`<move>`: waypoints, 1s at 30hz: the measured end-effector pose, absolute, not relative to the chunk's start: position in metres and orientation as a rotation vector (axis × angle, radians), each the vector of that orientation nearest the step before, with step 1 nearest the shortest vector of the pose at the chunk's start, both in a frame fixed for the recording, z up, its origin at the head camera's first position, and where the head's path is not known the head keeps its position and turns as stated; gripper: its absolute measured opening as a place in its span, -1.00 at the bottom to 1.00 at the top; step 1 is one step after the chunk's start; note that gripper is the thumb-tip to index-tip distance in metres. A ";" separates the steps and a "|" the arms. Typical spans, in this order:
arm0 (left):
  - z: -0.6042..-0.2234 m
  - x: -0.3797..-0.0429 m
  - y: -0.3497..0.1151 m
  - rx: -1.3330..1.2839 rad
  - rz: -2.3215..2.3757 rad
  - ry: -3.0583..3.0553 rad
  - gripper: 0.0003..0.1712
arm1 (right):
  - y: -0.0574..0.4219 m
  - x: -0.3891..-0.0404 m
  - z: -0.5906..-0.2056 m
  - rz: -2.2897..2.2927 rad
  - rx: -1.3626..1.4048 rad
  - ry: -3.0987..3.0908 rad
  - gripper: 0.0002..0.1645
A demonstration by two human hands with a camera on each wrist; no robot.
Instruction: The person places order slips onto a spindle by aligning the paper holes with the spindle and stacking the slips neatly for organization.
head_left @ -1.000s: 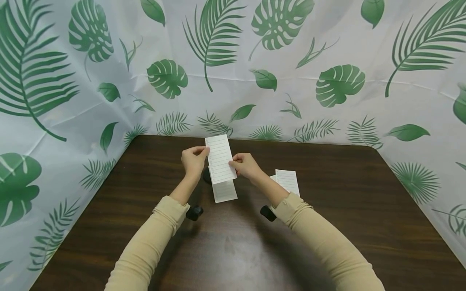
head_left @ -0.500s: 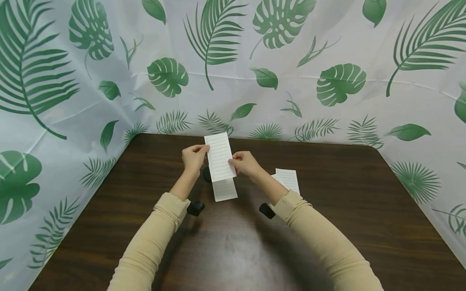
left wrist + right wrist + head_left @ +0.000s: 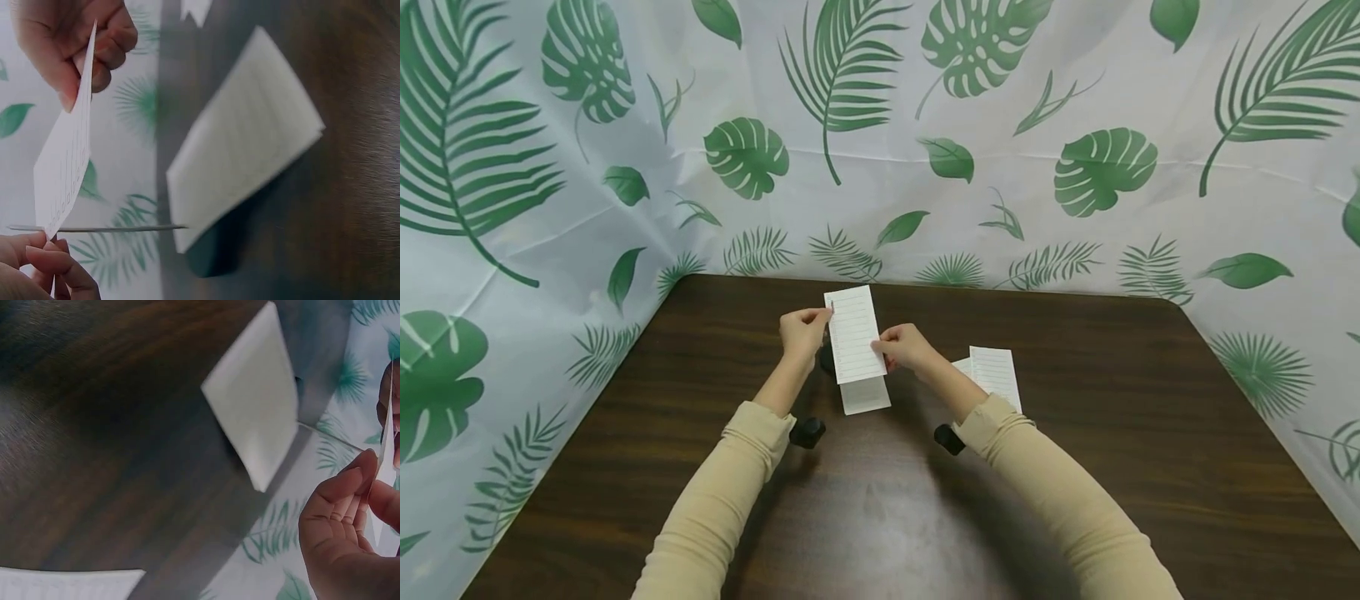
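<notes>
Both hands hold a white lined paper slip point(image 3: 856, 337). My left hand point(image 3: 802, 335) pinches its upper left edge between thumb and finger. My right hand point(image 3: 908, 346) pinches the right edge lower down. A thin metal bill spike point(image 3: 125, 229) rises from a dark round base point(image 3: 215, 253). Its tip pokes out past the held slip, right beside my left fingertips point(image 3: 39, 239). Lower on the spike, close over the base, sits another slip point(image 3: 244, 137), partly hidden behind the held one in the head view.
More lined slips point(image 3: 995, 377) lie overlapping on the dark wooden table point(image 3: 1120, 450), partly behind the right forearm. A white leaf-print curtain point(image 3: 880, 192) hangs behind the table's far edge. Small black devices point(image 3: 807, 432) sit at both wrists.
Both hands have lowered the held slip slightly over the last half second. The spike's tip now shows in front of the slip near the left fingertips. The lower slip stays in place.
</notes>
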State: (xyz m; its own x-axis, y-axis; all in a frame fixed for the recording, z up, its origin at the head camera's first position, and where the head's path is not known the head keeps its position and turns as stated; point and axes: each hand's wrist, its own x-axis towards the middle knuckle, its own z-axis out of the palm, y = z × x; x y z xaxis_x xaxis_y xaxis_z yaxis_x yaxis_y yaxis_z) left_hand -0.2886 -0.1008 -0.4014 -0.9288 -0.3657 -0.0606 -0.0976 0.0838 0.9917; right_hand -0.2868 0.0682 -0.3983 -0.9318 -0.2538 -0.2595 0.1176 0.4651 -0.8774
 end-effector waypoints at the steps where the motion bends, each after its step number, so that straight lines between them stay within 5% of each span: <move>1: -0.406 -0.289 -0.101 0.475 -1.945 -2.164 -0.74 | 0.068 -0.287 -0.401 -1.454 -0.109 2.359 -0.77; 15: -0.449 -0.296 -0.099 0.633 -1.802 -2.356 -0.77 | 0.074 -0.314 -0.472 -1.369 -0.047 2.326 -0.77; 30: -0.452 -0.297 -0.099 0.702 -1.488 -2.581 -0.80 | 0.070 -0.292 -0.447 -1.139 -0.086 2.480 -0.73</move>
